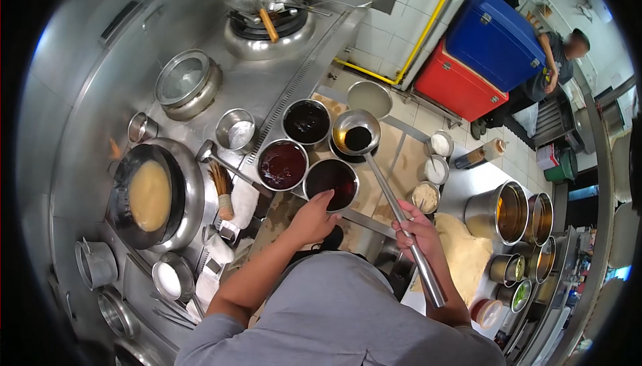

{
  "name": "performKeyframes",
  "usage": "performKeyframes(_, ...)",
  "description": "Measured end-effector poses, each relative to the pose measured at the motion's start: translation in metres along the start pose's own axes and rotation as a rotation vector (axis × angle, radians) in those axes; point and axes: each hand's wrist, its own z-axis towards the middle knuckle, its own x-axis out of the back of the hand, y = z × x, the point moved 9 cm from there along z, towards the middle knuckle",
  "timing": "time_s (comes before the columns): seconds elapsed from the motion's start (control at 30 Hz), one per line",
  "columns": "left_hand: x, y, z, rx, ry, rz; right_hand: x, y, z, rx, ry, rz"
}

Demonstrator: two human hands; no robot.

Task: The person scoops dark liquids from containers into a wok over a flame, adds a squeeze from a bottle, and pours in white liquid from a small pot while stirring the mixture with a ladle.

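Note:
My right hand (pixel 416 229) is closed around the long metal handle of a ladle (pixel 400 213). The ladle's bowl, with dark liquid in it, is above the group of pots, by the far edge of the worktop. My left hand (pixel 311 220) grips the near rim of a metal pot (pixel 355 200) of dark reddish-brown liquid; part of its fingers is hidden. Beside that pot stand a pot of red sauce (pixel 283 165) and a pot of black sauce (pixel 306 122). Another pot lies mostly hidden under the ladle's bowl.
On the left, a wok (pixel 121 192) holds pale yellow liquid, near a bamboo brush (pixel 223 195) and a second ladle (pixel 231 165). Seasoning bowls (pixel 426 197) and tall metal pots (pixel 483 215) stand right. Behind are cool boxes (pixel 461 78) and another person (pixel 545 71).

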Motion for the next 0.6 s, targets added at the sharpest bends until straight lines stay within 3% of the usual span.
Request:
performKeyframes(0.17, 0.063, -0.048, -0.070, 0.126, 0.125, -0.025, -0.077, 0.010, -0.006, -0.069, -0.068, -0.099)
performKeyframes(0.23, 0.107, -0.066, -0.108, 0.144, 0.352, -0.053, -0.117, 0.023, -0.003, -0.102, -0.121, -0.115)
performKeyframes(0.47, 0.225, -0.091, -0.226, 0.262, 0.609, -0.024, -0.264, 0.156, 0.046, -0.361, -0.417, -0.064)
performKeyframes(0.6, 0.258, -0.132, -0.297, 0.293, 0.729, 0.013, -0.337, 0.261, 0.094, -0.444, -0.541, -0.168)
